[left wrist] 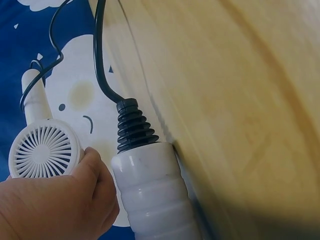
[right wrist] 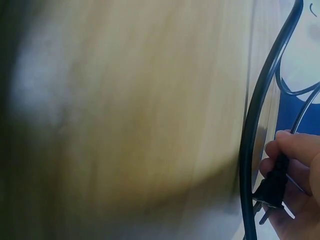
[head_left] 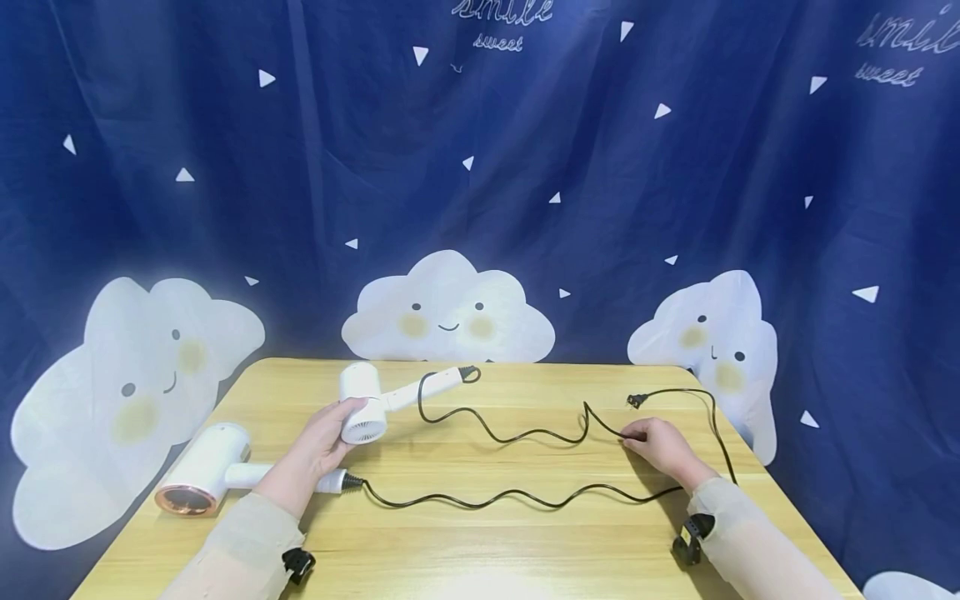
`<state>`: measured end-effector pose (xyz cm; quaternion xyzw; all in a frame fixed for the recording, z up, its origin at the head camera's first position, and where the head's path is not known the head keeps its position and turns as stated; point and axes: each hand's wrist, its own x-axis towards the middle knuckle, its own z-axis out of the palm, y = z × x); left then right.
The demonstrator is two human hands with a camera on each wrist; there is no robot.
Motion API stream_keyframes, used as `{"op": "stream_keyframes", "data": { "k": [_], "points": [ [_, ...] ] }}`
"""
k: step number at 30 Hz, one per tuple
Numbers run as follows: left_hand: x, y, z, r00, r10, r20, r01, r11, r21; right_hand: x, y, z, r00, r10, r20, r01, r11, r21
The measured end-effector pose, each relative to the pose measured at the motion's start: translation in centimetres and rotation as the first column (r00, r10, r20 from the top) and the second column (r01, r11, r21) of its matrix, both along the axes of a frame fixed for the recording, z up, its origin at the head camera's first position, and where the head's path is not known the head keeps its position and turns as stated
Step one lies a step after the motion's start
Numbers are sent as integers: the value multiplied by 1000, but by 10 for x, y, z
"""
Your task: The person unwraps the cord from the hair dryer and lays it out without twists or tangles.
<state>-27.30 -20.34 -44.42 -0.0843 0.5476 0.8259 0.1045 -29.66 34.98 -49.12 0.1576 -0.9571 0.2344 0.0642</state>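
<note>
My left hand grips the head of a white hair dryer, whose handle points right and back. In the left wrist view its slatted round vent shows beside the thumb. A black cord runs from that handle to my right hand. That hand pinches the cord's end, and the right wrist view shows a black two-prong plug within its fingers. A second white hair dryer with a rose-gold rim lies at the left, its handle passing beneath my left forearm.
The second dryer's black cord crosses the wooden table in waves, passes under my right wrist and loops back to its plug. Behind the table hangs a dark blue curtain with smiling clouds.
</note>
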Motion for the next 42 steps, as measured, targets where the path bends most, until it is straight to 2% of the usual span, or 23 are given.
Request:
{"op": "stream_keyframes", "data": {
  "k": [5,17,24,42],
  "points": [
    [0,1,0,1000,-3,2,3,1000,-12,0,0,-1,1000,-4,-15,5,1000,30],
    [3,5,0,1000,-22,-8,22,999,-24,4,-2,2,1000,-21,3,20,997,68],
    [3,6,-1,1000,-23,-3,22,999,-30,9,-5,6,1000,-25,11,24,997,70],
    [0,10,-1,1000,-27,-13,27,999,-39,6,-7,5,1000,3,-3,-3,997,79]
  ]
}}
